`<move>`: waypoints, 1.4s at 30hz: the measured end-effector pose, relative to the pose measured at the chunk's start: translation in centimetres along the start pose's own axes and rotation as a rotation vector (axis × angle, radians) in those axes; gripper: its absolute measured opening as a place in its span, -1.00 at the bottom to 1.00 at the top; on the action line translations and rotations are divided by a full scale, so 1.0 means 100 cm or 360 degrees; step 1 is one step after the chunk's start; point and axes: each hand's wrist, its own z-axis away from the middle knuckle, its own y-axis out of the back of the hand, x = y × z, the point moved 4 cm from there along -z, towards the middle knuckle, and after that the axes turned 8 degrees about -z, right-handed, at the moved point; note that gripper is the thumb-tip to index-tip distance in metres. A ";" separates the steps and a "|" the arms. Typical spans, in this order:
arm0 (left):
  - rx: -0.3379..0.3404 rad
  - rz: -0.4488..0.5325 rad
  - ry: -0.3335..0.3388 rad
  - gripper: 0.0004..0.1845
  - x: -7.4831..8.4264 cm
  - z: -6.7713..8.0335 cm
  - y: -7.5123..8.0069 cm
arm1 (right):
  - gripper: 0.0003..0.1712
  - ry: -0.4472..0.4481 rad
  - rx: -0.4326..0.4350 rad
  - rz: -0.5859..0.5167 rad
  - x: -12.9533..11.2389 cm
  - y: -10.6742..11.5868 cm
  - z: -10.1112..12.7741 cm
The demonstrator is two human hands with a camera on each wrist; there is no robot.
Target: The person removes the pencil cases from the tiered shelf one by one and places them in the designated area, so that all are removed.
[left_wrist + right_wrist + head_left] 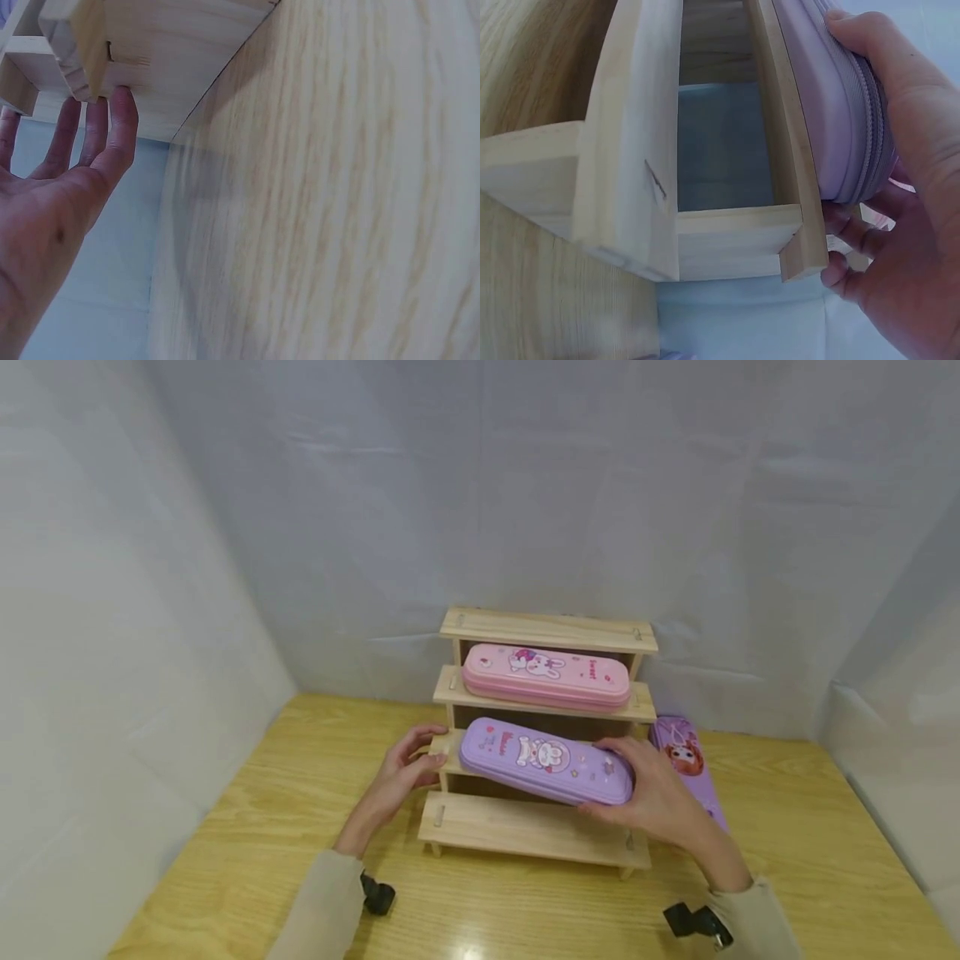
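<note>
My right hand [651, 789] grips the right end of a lavender pencil case [543, 760] with a bunny print and zipped side. The case lies slightly askew over the second step from the bottom of a wooden tiered rack [525, 828]. In the right wrist view, the thumb is on one side of the case [832, 112] and the fingers curl beneath it, beside the plank edge. My left hand [405, 772] holds the left end of that same step, thumb in front and fingers behind; its fingertips meet the plank end [79, 52] in the left wrist view.
A pink pencil case [546, 677] with a rabbit print sits on the step above. Behind the right forearm, a purple case [688, 764] with a cartoon girl lies on the wooden table [300, 793]. Pale cloth walls [480, 510] enclose the back and sides.
</note>
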 end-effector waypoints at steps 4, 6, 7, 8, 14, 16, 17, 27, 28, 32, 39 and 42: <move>-0.0002 -0.0007 -0.0011 -0.51 0.000 0.000 0.001 | -0.03 0.0042 0.0017 0.0019 -0.001 0.003 0.003; -0.0004 -0.0011 -0.0015 -0.51 0.000 -0.001 0.001 | -0.02 0.0090 0.0036 0.0031 -0.001 0.005 0.006; -0.0004 -0.0011 -0.0016 -0.51 0.000 -0.001 0.001 | -0.02 0.0115 0.0046 0.0037 0.000 0.006 0.007; -0.0004 -0.0012 -0.0017 -0.51 0.001 -0.001 0.001 | -0.02 0.0146 0.0059 0.0042 0.000 0.007 0.009; 0.0003 -0.0007 -0.0017 -0.51 0.001 -0.001 0.001 | -0.04 0.0314 0.0149 0.0040 0.006 0.010 0.017; 0.0003 -0.0007 -0.0016 -0.51 0.001 -0.001 0.001 | -0.04 0.0361 0.0177 0.0019 0.008 0.011 0.021; 0.0001 -0.0006 -0.0016 -0.51 0.002 -0.001 0.001 | -0.04 0.0380 0.0190 0.0012 0.009 0.012 0.023; -0.0003 -0.0011 -0.0015 -0.51 0.002 0.000 0.001 | -0.03 0.0466 0.0277 -0.0043 0.019 0.017 0.040; -0.0004 -0.0011 -0.0016 -0.51 0.002 0.000 0.001 | -0.03 0.0472 0.0289 -0.0046 0.020 0.018 0.041; -0.0004 -0.0001 -0.0016 -0.51 0.002 0.001 0.001 | -0.04 0.0487 0.0329 -0.0055 0.022 0.021 0.048; 0.0006 0.0011 -0.0012 -0.51 0.001 0.001 0.000 | -0.04 0.0445 0.0392 -0.0045 0.028 0.025 0.062; 0.0008 0.0010 -0.0011 -0.51 0.001 0.001 0.000 | -0.05 0.0424 0.0403 -0.0059 0.030 0.027 0.067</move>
